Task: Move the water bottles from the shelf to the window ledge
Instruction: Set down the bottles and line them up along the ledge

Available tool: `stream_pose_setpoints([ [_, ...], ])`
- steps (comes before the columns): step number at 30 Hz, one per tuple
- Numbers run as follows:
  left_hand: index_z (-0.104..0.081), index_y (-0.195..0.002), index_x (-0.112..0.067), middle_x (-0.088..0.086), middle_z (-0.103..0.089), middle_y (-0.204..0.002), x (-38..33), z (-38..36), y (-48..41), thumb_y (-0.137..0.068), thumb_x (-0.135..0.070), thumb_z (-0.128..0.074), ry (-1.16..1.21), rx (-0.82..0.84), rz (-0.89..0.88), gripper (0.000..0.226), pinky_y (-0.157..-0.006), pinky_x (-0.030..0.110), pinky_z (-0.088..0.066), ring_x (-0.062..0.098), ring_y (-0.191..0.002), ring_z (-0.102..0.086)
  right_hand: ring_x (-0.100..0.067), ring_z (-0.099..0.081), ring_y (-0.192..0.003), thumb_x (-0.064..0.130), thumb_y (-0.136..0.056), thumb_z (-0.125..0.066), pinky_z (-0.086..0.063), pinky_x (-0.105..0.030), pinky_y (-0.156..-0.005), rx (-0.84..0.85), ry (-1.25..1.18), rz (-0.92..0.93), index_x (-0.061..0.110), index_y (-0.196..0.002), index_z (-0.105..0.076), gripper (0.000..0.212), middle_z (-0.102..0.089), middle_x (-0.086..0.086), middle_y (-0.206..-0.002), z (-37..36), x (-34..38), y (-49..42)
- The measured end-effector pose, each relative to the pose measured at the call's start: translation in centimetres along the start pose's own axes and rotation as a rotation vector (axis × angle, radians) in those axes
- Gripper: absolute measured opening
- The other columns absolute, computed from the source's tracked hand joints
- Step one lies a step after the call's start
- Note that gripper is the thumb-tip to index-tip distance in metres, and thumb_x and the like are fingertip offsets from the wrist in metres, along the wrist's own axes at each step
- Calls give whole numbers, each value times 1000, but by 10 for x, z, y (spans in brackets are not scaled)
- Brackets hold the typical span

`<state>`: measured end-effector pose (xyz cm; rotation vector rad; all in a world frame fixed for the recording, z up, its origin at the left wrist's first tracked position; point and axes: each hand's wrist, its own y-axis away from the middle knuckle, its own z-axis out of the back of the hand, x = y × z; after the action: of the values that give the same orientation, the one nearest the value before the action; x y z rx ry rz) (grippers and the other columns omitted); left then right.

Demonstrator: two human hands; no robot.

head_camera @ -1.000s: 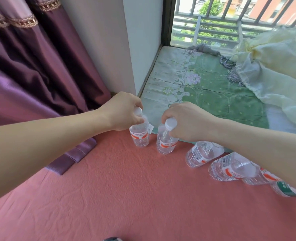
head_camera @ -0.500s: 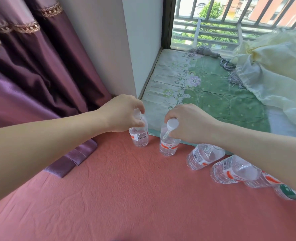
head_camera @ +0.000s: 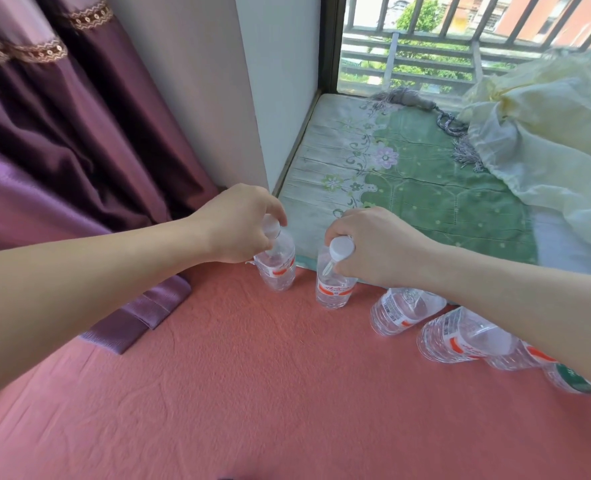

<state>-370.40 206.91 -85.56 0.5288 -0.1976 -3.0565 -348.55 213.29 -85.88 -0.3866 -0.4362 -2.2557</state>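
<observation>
Two clear water bottles with white caps and red labels stand upright on the pink cloth, at its far edge beside the window ledge. My left hand (head_camera: 235, 225) grips the neck of the left bottle (head_camera: 277, 268). My right hand (head_camera: 367, 245) grips the neck and cap of the right bottle (head_camera: 334, 289). Three more clear bottles (head_camera: 401, 308) (head_camera: 460, 337) (head_camera: 516, 356) stand in a row to the right under my right forearm, with a green-labelled bottle (head_camera: 573, 379) at the end. The window ledge (head_camera: 408, 178) carries a green flowered mat.
A cream cloth bundle (head_camera: 543, 133) lies on the ledge's right side, with a grey tassel cord (head_camera: 422, 105) near the barred window. Purple curtains (head_camera: 62, 140) hang at the left, one strip (head_camera: 141, 317) lying on the pink cloth (head_camera: 252, 393). A white wall corner (head_camera: 252, 98) borders the ledge.
The view has shifted slightly, so the hands and bottles sit a little lower in the frame. Both hands keep their grip on the two upright bottles.
</observation>
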Motion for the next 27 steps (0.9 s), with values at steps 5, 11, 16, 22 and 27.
stream_pose_setpoints([
  [5,-71,-104,-27,-11,-61,-99,-2,-2,1,-77,-23,-71,25,-12,21,27,-80,31,-48,11,-88,-54,-21,-58,-90,21,-73,-68,-50,-39,-82,-2,-4,5,24,-96,-70,24,-63,2,-96,0,1,0],
  [11,-73,-107,-18,-4,-69,-102,4,-4,1,-75,-33,-80,40,-108,65,36,-78,26,-46,14,-91,-61,-19,-55,-87,19,-74,-67,-46,-33,-79,-8,-4,16,22,-96,-69,22,-61,4,-94,0,0,-1],
  [16,-73,-112,-20,-6,-66,-103,6,1,-2,-77,-24,-79,22,-58,-10,36,-78,23,-39,8,-87,-51,-19,-54,-87,18,-74,-67,-47,-35,-82,-13,-6,22,23,-99,-69,26,-60,3,-95,-2,0,-1],
  [22,-74,-108,-21,-18,-52,-86,9,4,-5,-75,-15,-80,29,-13,-79,34,-68,11,-33,4,-76,-49,-21,-57,-92,19,-74,-67,-49,-39,-82,-20,-14,1,25,-102,-70,29,-62,3,-99,-2,0,-1],
  [27,-74,-110,-19,-14,-50,-90,10,0,-5,-76,-14,-78,-13,-30,-122,34,-76,19,-34,7,-82,-47,-20,-57,-92,17,-74,-68,-50,-40,-81,-35,-24,-5,24,-104,-70,30,-62,4,-99,-3,2,-1],
])
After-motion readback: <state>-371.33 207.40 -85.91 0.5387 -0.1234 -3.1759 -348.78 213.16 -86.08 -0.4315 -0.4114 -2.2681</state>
